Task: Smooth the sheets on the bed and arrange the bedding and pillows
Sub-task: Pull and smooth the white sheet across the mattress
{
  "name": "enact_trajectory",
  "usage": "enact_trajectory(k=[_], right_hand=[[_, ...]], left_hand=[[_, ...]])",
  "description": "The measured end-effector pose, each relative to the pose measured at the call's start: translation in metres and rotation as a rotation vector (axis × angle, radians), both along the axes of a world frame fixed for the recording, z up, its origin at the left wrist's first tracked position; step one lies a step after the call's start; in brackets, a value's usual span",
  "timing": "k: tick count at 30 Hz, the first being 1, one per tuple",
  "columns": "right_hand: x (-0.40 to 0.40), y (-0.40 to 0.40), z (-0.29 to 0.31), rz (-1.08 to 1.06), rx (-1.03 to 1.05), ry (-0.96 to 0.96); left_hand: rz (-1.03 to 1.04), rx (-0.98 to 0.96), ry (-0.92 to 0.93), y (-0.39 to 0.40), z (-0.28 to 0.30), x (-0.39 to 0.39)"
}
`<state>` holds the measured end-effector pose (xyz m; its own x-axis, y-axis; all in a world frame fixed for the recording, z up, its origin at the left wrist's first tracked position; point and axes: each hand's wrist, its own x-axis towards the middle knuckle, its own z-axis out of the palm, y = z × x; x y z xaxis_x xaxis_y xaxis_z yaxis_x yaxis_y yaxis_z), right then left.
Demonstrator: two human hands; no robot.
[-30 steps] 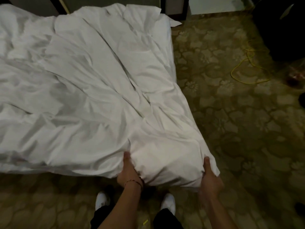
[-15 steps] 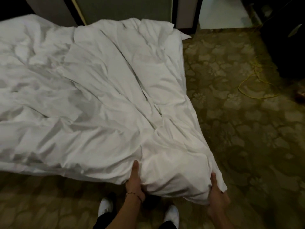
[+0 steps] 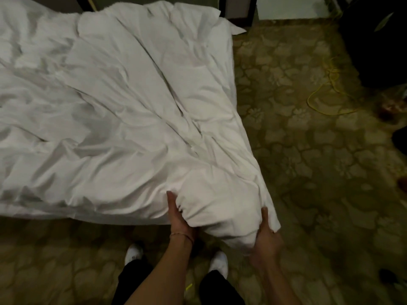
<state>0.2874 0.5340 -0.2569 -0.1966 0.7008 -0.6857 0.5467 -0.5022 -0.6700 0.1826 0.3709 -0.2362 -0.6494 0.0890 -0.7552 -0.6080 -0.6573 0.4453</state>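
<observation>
A rumpled white duvet [image 3: 114,119] covers the bed and fills the left and middle of the head view. Its near right corner [image 3: 222,208] bulges over the bed's foot edge. My left hand [image 3: 178,219] grips that corner from the left, thumb on top and fingers tucked underneath. My right hand [image 3: 265,234] grips the same corner from the right, thumb up along the fabric. No pillows show in this view.
Patterned olive carpet [image 3: 308,172] lies to the right of the bed and under my white shoes [image 3: 218,261]. A yellow cable [image 3: 326,95] loops on the floor at right. Dark furniture [image 3: 374,40] stands at the upper right. A dark frame runs behind the bed.
Both hands have kept their hold on the duvet corner and drawn it toward me, past the bed's foot edge. The fabric bunches more between them.
</observation>
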Motion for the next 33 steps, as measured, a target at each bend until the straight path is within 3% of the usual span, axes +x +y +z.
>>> enact_trajectory(k=[5, 15, 21, 27, 30, 33], right_hand=[[-0.011, -0.001, 0.042, -0.040, -0.068, 0.116], [-0.014, 0.006, 0.073, 0.044, -0.119, 0.046], [-0.006, 0.017, 0.081, 0.113, -0.054, 0.117], [0.031, 0.030, 0.104, 0.249, -0.075, 0.181], [0.047, 0.032, 0.117, 0.289, -0.108, 0.197], [0.038, 0.043, 0.126, 0.340, -0.146, 0.212]], left_hand=[[0.141, -0.013, 0.021, 0.023, 0.016, 0.015], [0.285, 0.031, -0.034, 0.068, 0.031, 0.026], [0.373, 0.034, 0.094, 0.082, 0.053, 0.034], [0.478, 0.002, 0.185, 0.080, 0.051, 0.099], [0.488, -0.113, 0.194, 0.082, 0.064, 0.111], [0.555, -0.103, 0.187, 0.087, 0.074, 0.107]])
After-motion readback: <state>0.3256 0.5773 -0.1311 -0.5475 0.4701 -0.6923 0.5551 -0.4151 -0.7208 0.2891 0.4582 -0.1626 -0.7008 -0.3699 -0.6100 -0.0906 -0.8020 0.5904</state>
